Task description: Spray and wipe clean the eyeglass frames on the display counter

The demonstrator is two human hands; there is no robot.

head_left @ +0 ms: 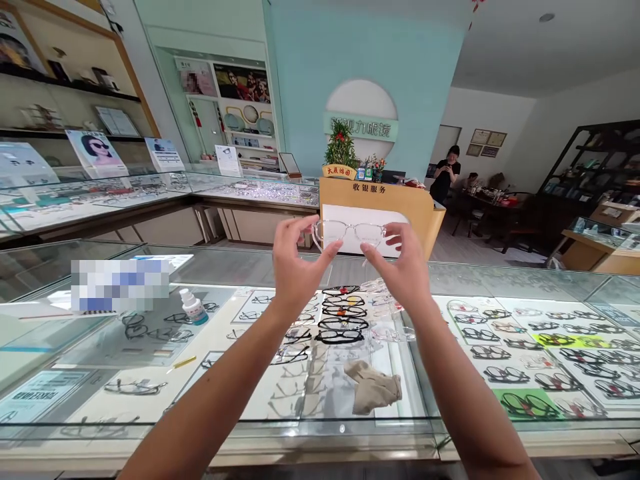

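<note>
A pair of clear-framed eyeglasses [351, 228] is held up in front of me, above the glass display counter. My left hand [299, 263] pinches its left side, thumb at the lower rim and fingers behind. On the other side, my right hand [400, 263] grips the right end between thumb and fingers. Below, a column of black-framed glasses [343, 323] lies on the counter, with several clear frames [393, 333] to their right. A crumpled beige cloth [373, 387] rests near the counter's front edge.
A small white-and-blue bottle [193, 307] stands on the counter at left, near a yellow pen-like stick [185, 363]. More eyeglasses [506, 375] fill the case at right. Beyond is a wooden cashier desk [425, 213] with a plant [341, 143]. A person [447, 175] stands at the back right.
</note>
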